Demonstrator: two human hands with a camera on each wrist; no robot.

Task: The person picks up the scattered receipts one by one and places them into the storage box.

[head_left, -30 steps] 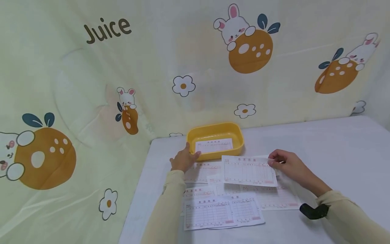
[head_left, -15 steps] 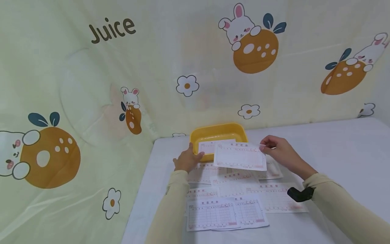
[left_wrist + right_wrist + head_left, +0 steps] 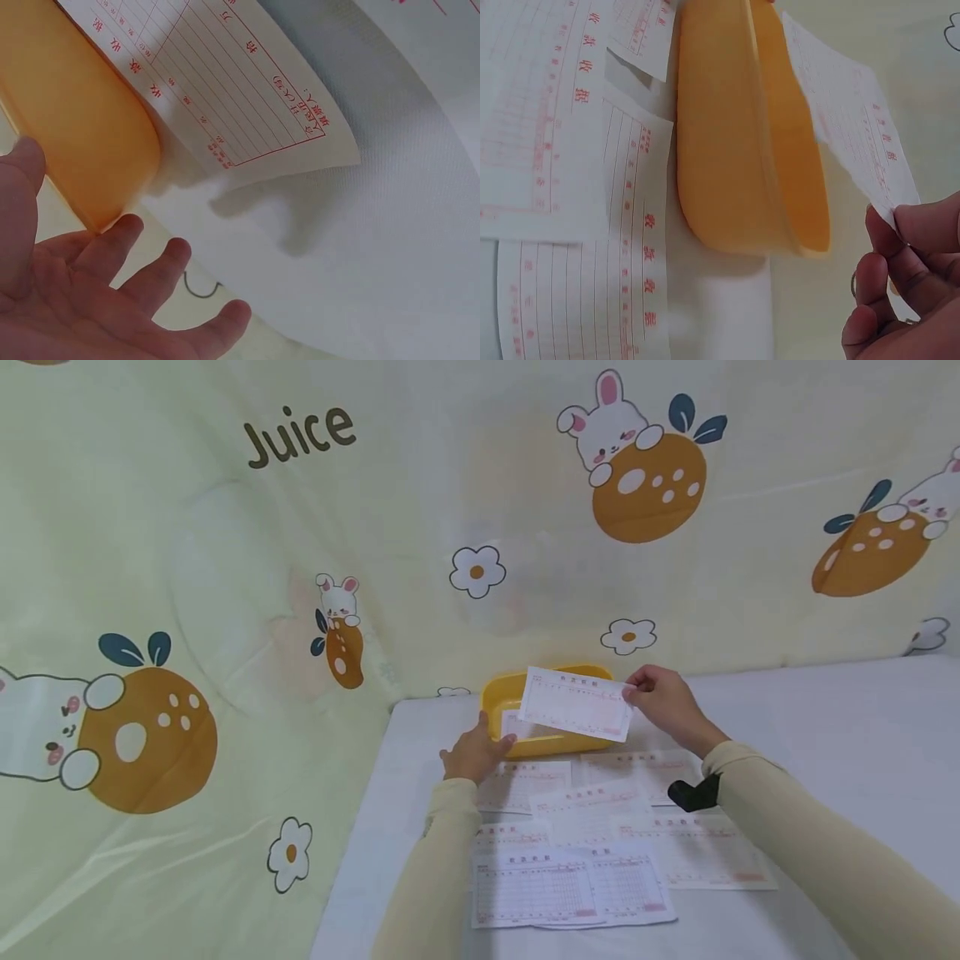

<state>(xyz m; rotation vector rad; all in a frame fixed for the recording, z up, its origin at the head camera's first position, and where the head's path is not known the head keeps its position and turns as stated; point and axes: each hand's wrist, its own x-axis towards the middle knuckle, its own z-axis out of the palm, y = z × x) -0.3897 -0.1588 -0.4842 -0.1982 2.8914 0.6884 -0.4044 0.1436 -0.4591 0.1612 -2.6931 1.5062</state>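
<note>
At its upper right corner, my right hand [image 3: 671,706] pinches a receipt slip [image 3: 573,702] between thumb and fingers. The slip hangs tilted over the yellow plastic tray [image 3: 551,746], hiding part of its inside. Another receipt slip [image 3: 517,724] lies in the tray, partly covered. My left hand [image 3: 474,753] holds the tray's front left corner, thumb on one side and index finger on the other; the remaining fingers are spread, as the left wrist view shows. In the right wrist view, the pinched slip [image 3: 847,112] rises beside the tray's wall [image 3: 720,135].
Several receipt slips [image 3: 588,810] lie overlapping on the white tabletop [image 3: 825,735] in front of the tray. Nearest to me is a stacked pair of slips [image 3: 532,889]. A patterned cloth [image 3: 405,610] hangs directly behind the tray. A black strap piece [image 3: 693,793] sticks out at my right wrist.
My right hand has carried the receipt slip up and left from above the loose slips to over the tray. My left hand has stayed at the tray's corner. The head view has shifted slightly.
</note>
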